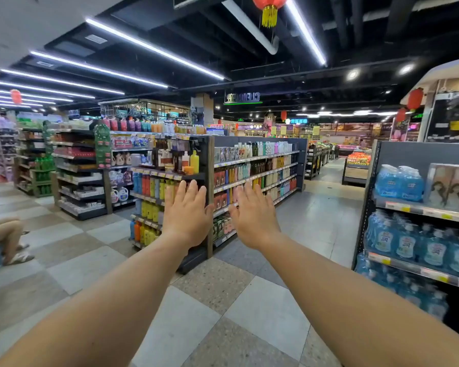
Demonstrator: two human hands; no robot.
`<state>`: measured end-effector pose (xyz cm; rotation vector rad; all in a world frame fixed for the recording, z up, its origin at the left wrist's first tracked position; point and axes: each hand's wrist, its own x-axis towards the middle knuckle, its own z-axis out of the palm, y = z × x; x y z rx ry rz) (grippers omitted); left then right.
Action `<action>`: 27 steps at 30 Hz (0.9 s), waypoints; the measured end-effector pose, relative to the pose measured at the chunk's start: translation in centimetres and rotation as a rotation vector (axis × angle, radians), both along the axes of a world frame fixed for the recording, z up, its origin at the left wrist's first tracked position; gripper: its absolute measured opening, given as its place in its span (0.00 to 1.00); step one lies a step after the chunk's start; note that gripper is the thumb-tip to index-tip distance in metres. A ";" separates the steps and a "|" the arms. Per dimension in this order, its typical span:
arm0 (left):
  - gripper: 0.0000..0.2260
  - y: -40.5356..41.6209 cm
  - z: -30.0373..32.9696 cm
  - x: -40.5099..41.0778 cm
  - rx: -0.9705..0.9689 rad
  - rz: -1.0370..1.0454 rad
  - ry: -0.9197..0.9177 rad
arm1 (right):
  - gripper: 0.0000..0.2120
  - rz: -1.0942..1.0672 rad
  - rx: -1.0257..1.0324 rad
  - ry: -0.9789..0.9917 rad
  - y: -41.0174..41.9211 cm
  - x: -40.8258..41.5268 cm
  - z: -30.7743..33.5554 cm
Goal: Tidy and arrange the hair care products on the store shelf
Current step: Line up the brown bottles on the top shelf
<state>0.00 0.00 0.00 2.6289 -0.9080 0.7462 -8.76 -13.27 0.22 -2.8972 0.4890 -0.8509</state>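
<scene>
Both hands are held out over the tiled floor (196, 308), backs to the camera: the left hand (187, 217) and right hand (253, 218) are spread flat with straight fingers, and nothing is gripped. Well beyond them, at 12 o'clock, the store shelf (255, 178) is seen, its long axis running away toward 1 o'clock. Hair care bottles (265, 165) are stood upright in rows (caps up). Blue bottles (408, 245) are racked at 3 o'clock.
</scene>
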 end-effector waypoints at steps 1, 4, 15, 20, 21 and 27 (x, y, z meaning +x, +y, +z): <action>0.26 -0.1 -0.4 0.3 0.058 0.023 0.057 | 0.27 -0.003 0.002 0.048 0.0 0.3 -0.4; 0.24 -0.3 -1.8 1.3 0.198 0.048 0.270 | 0.26 0.023 0.023 0.230 -0.5 1.0 -1.6; 0.24 -0.6 -5.0 4.2 0.229 0.102 0.369 | 0.25 0.136 0.144 0.357 -1.8 5.3 -5.6; 0.20 0.0 -6.1 8.4 0.214 0.138 0.419 | 0.25 0.183 0.135 0.408 -1.4 10.1 -6.8; 0.21 0.1 -6.4 9.7 0.211 0.142 0.425 | 0.25 0.192 0.123 0.412 -1.4 11.4 -7.1; 0.23 0.4 -7.5 20.0 0.243 0.160 0.451 | 0.25 0.196 0.093 0.426 -1.9 21.6 -7.8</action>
